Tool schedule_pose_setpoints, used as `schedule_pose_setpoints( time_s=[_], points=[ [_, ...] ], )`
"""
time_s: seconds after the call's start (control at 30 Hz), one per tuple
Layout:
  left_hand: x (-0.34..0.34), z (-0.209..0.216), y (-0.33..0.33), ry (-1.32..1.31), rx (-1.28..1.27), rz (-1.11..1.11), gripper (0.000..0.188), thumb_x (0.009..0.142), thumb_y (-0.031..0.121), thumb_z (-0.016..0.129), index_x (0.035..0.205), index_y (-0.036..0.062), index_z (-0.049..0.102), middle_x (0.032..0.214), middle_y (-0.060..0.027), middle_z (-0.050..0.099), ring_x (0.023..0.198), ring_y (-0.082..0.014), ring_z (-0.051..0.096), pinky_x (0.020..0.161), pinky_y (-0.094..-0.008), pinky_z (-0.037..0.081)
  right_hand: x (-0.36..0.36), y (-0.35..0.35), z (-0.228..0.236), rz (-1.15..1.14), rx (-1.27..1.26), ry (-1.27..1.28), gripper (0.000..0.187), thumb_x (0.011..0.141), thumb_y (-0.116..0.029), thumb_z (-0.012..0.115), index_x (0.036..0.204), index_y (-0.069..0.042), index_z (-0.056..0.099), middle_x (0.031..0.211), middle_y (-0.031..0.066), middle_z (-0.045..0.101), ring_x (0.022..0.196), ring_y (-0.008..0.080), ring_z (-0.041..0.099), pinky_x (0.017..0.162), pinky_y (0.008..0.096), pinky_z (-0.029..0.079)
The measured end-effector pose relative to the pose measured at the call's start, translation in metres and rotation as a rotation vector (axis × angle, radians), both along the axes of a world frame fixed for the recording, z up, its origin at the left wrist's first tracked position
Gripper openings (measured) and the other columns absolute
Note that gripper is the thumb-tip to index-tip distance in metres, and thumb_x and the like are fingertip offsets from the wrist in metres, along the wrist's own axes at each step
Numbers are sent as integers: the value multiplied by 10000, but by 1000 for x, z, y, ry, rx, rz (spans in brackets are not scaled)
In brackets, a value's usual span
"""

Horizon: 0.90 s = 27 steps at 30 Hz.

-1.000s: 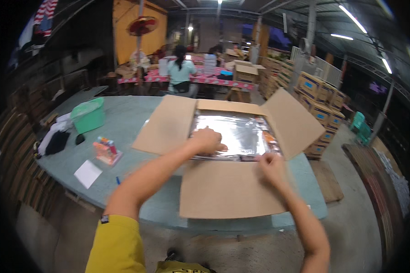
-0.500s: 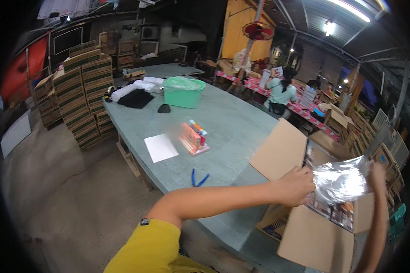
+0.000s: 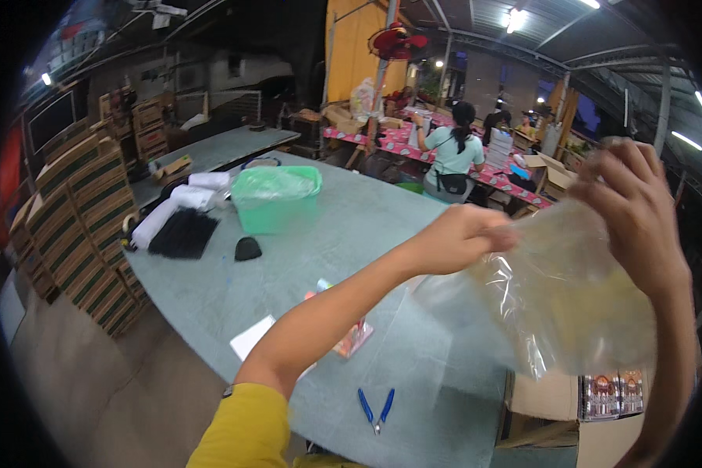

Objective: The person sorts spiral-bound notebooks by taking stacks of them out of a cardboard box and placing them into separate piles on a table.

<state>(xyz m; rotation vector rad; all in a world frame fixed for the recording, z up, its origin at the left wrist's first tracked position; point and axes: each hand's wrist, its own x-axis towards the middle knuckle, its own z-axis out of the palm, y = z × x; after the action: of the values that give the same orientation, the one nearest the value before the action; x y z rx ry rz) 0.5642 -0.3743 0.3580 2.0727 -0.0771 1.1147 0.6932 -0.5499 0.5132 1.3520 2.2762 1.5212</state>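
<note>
A large clear plastic bag (image 3: 550, 300) is held up and spread between my two hands, above the table's right end. My left hand (image 3: 466, 236) is closed on its upper left edge. My right hand (image 3: 633, 214), a little blurred, is raised higher with curled fingers on the bag's upper right edge. Below the bag stands an open cardboard box (image 3: 544, 398), its flaps folded out. Shiny printed packs (image 3: 612, 394) fill the visible part of the box; the bag and my right forearm hide the rest.
On the grey table (image 3: 444, 390) lie blue-handled nippers (image 3: 377, 409), white paper (image 3: 251, 337), colourful packs (image 3: 355, 340), a green tub (image 3: 277, 203), a black lump (image 3: 247, 249), white rolls (image 3: 156, 222) and black material (image 3: 183, 234). Stacked cartons (image 3: 86, 226) stand left. A person (image 3: 452, 156) works at a far table.
Both hands have risen from over the box, lifting the shiny plastic, which now hangs wide as a clear bag. My view has shifted, so the tub and nippers sit differently.
</note>
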Motion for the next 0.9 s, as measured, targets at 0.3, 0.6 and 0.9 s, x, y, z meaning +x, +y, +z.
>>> schedule_pose_setpoints(
  time_s=[0.3,0.6,0.9],
  points=[
    [-13,-177,279,-333,-1361,369,155,840,52,525,988,26,564,686,11,482,520,-81,414,437,-233,349,12,54,-32,-141,199,98,360,676,-24,639,1026,-101,605,1259,107,465,1196,301,415,970,424,361],
    [21,-345,355,191,-1512,835,574,827,277,591,1268,-14,366,1274,-185,433,1125,-328,462,851,-414,443,214,-194,-76,-829,490,319,181,728,29,580,900,-3,535,1234,169,460,1176,343,426,958,415,361],
    [105,-117,175,-111,-436,523,384,825,46,550,1203,54,480,1027,-101,545,915,-163,518,799,-282,436,346,-369,-287,-1314,381,1307,579,937,-441,308,1218,31,494,1251,255,476,1189,392,424,1019,406,289]
  ],
)
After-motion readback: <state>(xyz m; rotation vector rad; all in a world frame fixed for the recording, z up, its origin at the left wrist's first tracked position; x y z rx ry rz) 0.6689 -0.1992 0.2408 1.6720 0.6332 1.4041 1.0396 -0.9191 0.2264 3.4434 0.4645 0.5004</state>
